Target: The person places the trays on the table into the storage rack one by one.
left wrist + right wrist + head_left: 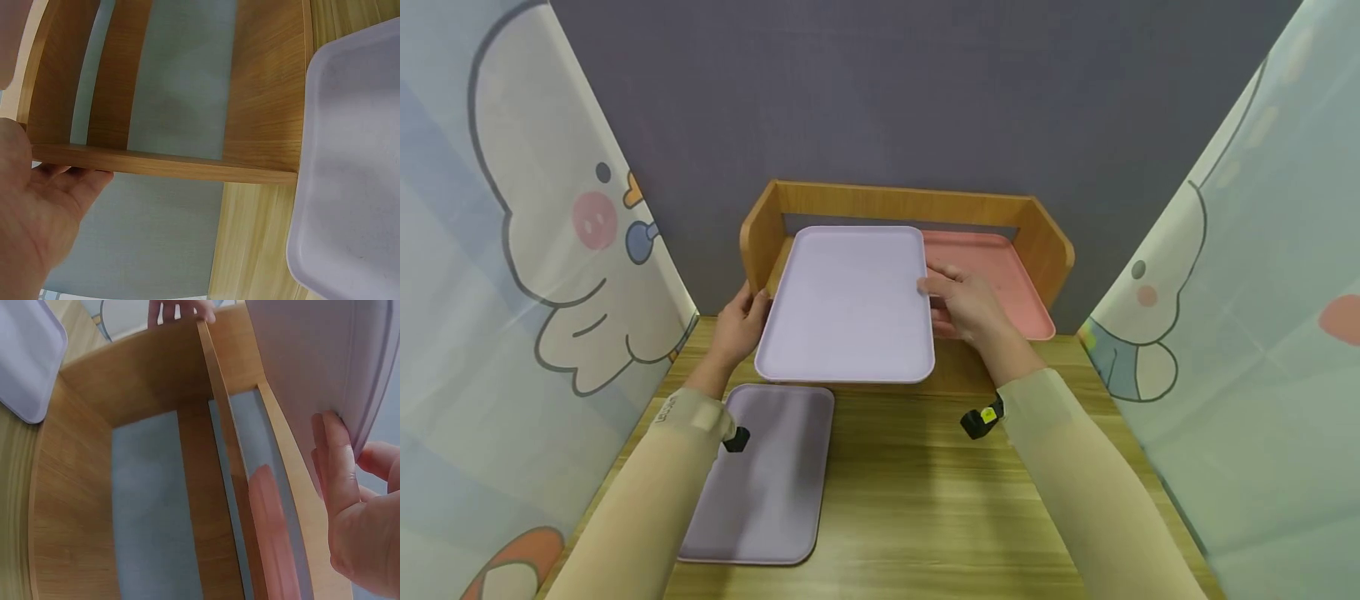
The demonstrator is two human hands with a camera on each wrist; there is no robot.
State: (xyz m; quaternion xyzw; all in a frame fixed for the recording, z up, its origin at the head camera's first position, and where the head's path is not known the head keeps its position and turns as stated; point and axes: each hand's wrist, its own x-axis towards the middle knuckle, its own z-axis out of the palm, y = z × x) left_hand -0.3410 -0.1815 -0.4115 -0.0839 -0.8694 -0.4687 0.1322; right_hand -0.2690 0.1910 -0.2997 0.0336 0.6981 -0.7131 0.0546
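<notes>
A pale lavender tray [850,308] is held above the left part of a wooden shelf [910,202], its near edge reaching out past the shelf. My right hand [966,304] pinches the tray's right edge, thumb on top and fingers underneath, as the right wrist view shows. My left hand [737,329] grips the shelf's left side near its front corner; in the left wrist view its fingers [87,187] lie against the outer face of the board. On the shelf's right half lies a pink tray [1007,287], partly hidden behind my right hand.
A second lavender tray [767,492] lies on the wood-grain table [925,500], in front and to the left, partly beneath my left forearm. Behind the shelf stands a dark grey panel [880,100]. Cartoon-printed curtains [535,275] flank both sides.
</notes>
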